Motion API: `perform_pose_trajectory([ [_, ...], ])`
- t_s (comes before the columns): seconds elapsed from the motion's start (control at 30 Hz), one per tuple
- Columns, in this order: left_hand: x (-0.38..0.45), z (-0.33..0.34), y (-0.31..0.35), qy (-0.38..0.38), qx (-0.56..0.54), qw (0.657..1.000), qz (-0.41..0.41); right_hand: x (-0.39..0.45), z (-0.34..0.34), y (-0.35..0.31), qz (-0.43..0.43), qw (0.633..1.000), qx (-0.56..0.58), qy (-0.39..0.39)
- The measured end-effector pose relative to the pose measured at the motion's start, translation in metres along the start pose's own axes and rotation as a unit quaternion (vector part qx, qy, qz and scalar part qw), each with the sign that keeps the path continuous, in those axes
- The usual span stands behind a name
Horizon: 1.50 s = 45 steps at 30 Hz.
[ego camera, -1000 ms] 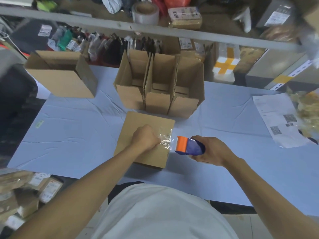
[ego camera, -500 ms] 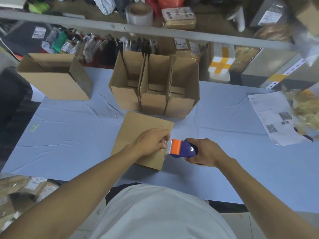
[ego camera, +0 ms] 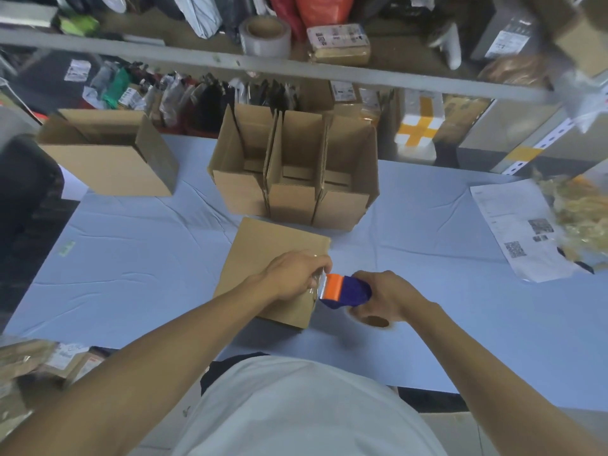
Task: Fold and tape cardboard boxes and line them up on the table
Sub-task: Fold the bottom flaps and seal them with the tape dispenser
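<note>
Head view: tape dispenser points left at box.

We are in a parcel-packing stockroom: a blue-covered table carries open cardboard boxes, a printed sheet with QR codes lies at its right, and a metal shelf behind holds labelled parcels and a tape roll.
</note>
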State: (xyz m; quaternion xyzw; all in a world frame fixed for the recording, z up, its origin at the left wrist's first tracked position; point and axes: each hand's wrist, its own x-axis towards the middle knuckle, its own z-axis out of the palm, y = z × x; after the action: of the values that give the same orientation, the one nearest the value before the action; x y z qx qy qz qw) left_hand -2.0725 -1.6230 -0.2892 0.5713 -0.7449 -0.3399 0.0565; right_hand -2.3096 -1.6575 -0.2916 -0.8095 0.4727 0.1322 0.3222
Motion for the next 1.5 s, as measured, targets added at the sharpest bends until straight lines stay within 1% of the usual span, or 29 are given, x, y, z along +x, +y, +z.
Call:
perform_pose_trajectory([
  [0.07, 0.001, 0.000, -0.001, -0.004, 0.019, 1.000, 0.012, 0.008, -0.001, -0.010, 0.028, 0.999, -0.004, -0.017],
  [0.17, 0.001, 0.001, 0.000, -0.022, 0.068, 0.997, 0.021, 0.009, 0.002, -0.013, 0.075, 0.991, -0.093, -0.058],
  [0.2, 0.002, 0.002, -0.001, -0.028, 0.082, 0.996, 0.023, 0.006, 0.004, -0.010, 0.094, 0.990, -0.095, -0.054],
  [0.23, 0.004, 0.003, -0.001, -0.034, 0.095, 0.995, 0.024, 0.004, 0.005, -0.006, 0.113, 0.991, -0.068, -0.031],
  [0.27, 0.004, 0.004, 0.000, -0.040, 0.103, 0.994, 0.021, 0.001, 0.006, -0.002, 0.128, 0.991, -0.033, 0.010],
  [0.3, 0.004, 0.006, 0.002, -0.046, 0.108, 0.993, 0.015, -0.002, 0.006, 0.001, 0.138, 0.988, -0.012, 0.063],
  [0.37, 0.002, 0.009, 0.008, -0.051, 0.117, 0.992, 0.000, -0.004, 0.005, 0.004, 0.141, 0.975, -0.015, 0.169],
  [0.43, -0.002, 0.014, 0.011, -0.019, 0.120, 0.992, -0.017, 0.001, 0.010, 0.007, 0.109, 0.968, -0.033, 0.224],
  [0.5, -0.008, 0.024, 0.014, 0.046, 0.119, 0.991, -0.033, 0.005, 0.020, 0.006, 0.070, 0.970, -0.019, 0.232],
  [0.53, -0.012, 0.032, 0.014, 0.082, 0.128, 0.987, -0.041, 0.006, 0.026, 0.005, 0.060, 0.974, -0.010, 0.220],
  [0.6, -0.019, 0.047, 0.015, 0.151, 0.141, 0.977, -0.046, 0.009, 0.039, 0.001, 0.068, 0.982, -0.018, 0.172],
  [0.63, -0.022, 0.053, 0.016, 0.174, 0.128, 0.975, -0.051, 0.011, 0.044, -0.002, 0.084, 0.982, -0.028, 0.166],
  [0.7, -0.024, 0.059, 0.016, 0.204, 0.081, 0.973, -0.073, 0.016, 0.041, -0.009, 0.117, 0.971, -0.048, 0.205],
  [0.73, -0.025, 0.059, 0.016, 0.217, 0.057, 0.971, -0.082, 0.020, 0.036, -0.013, 0.116, 0.965, -0.056, 0.226],
  [0.8, -0.027, 0.054, 0.018, 0.238, -0.003, 0.967, -0.094, 0.028, 0.027, -0.025, 0.072, 0.966, -0.011, 0.249],
  [0.83, -0.028, 0.051, 0.019, 0.242, -0.032, 0.965, -0.095, 0.031, 0.023, -0.032, 0.037, 0.969, 0.025, 0.243],
  [0.9, -0.033, 0.044, 0.019, 0.251, -0.081, 0.961, -0.088, 0.037, 0.018, -0.043, -0.048, 0.974, 0.044, 0.215],
  [0.97, -0.041, 0.034, 0.013, 0.259, -0.145, 0.950, -0.091, 0.044, 0.014, -0.049, -0.105, 0.978, 0.051, 0.175],
  [1.03, -0.052, 0.018, 0.003, 0.245, -0.229, 0.937, -0.098, 0.050, 0.011, -0.057, -0.124, 0.971, 0.102, 0.176],
  [1.1, -0.067, -0.001, -0.009, 0.233, -0.272, 0.930, -0.087, 0.054, 0.005, -0.068, -0.145, 0.958, 0.148, 0.201],
  [1.2, -0.088, -0.028, -0.026, 0.226, -0.311, 0.920, -0.079, 0.064, -0.007, -0.089, -0.190, 0.952, 0.135, 0.197],
  [1.27, -0.097, -0.045, -0.035, 0.224, -0.316, 0.919, -0.080, 0.069, -0.015, -0.103, -0.198, 0.954, 0.126, 0.184],
  [1.37, -0.110, -0.066, -0.050, 0.245, -0.285, 0.922, -0.094, 0.074, -0.021, -0.124, -0.198, 0.954, 0.112, 0.195],
  [1.4, -0.113, -0.070, -0.055, 0.253, -0.256, 0.928, -0.100, 0.075, -0.022, -0.131, -0.190, 0.954, 0.110, 0.205],
  [1.47, -0.121, -0.074, -0.064, 0.272, -0.165, 0.942, -0.105, 0.078, -0.021, -0.148, -0.185, 0.951, 0.105, 0.224],
  [1.5, -0.123, -0.074, -0.067, 0.286, -0.124, 0.944, -0.110, 0.078, -0.019, -0.157, -0.189, 0.949, 0.110, 0.227],
])
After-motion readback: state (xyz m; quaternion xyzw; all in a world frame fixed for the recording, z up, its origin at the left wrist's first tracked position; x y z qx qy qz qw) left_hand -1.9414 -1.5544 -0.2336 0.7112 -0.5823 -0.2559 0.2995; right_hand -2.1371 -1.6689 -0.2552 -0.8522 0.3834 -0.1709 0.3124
